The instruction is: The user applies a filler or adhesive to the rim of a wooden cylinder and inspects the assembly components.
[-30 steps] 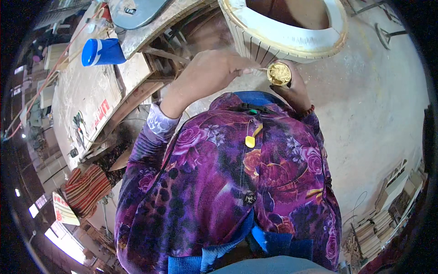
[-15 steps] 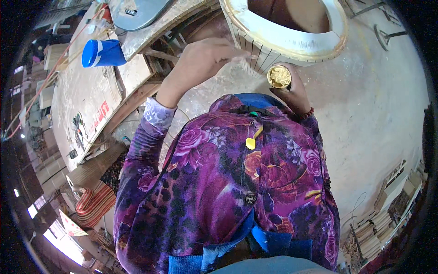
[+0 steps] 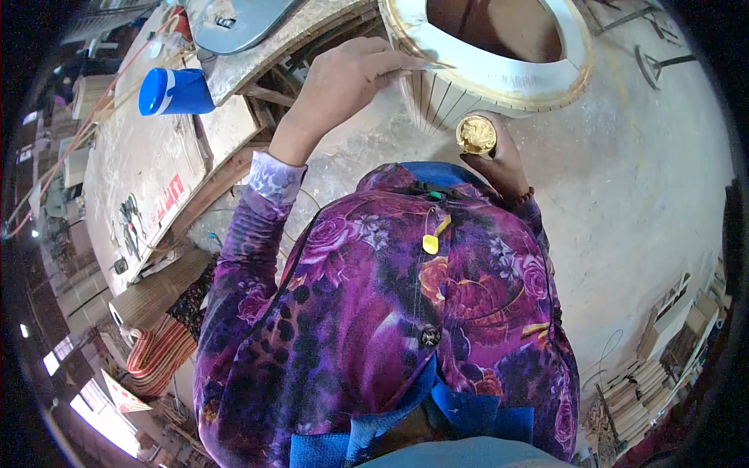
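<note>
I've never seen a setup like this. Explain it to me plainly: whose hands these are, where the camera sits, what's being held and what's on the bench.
There is no robot here: these are a person's two bare hands. The camera is the left one of two worn on the head, looking down past the purple flower-patterned garment. Its fisheye lens bends straight edges.

The left hand pinches what looks like a thin, pale tool, its tip near the rim of a large, hollow, white-rimmed round piece with slatted sides. The right hand holds a small round container of golden-yellow paste.

On the dusty wooden workbench at left are a blue cylindrical container with a white band and some dark hand tools.
</note>
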### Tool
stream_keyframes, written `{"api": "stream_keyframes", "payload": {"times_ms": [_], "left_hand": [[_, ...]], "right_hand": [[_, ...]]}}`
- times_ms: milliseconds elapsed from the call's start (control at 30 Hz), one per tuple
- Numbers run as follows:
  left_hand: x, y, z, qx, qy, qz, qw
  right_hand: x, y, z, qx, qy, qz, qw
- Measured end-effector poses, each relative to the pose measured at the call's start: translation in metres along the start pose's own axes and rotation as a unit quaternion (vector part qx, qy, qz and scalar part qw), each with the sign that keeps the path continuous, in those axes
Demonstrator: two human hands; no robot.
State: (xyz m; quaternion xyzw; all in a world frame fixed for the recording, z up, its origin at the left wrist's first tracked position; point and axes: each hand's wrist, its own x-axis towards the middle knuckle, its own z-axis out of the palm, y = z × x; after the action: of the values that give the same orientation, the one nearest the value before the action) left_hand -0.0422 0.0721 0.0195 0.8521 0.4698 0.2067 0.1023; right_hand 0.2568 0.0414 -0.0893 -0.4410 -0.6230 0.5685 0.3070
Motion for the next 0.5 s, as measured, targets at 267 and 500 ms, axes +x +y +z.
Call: {"api": "stream_keyframes", "payload": {"times_ms": [267, 500], "left_hand": [[-0.002, 0.004, -0.011, -0.036, -0.029, -0.015, 0.999], [-0.006, 0.010, -0.010, -0.014, -0.017, -0.042, 0.999]], "right_hand": [[0.000, -0.003, 0.000, 0.013, -0.001, 0.009, 1.000], [0.000, -0.002, -0.001, -0.023, 0.000, -0.009, 1.000]]}}
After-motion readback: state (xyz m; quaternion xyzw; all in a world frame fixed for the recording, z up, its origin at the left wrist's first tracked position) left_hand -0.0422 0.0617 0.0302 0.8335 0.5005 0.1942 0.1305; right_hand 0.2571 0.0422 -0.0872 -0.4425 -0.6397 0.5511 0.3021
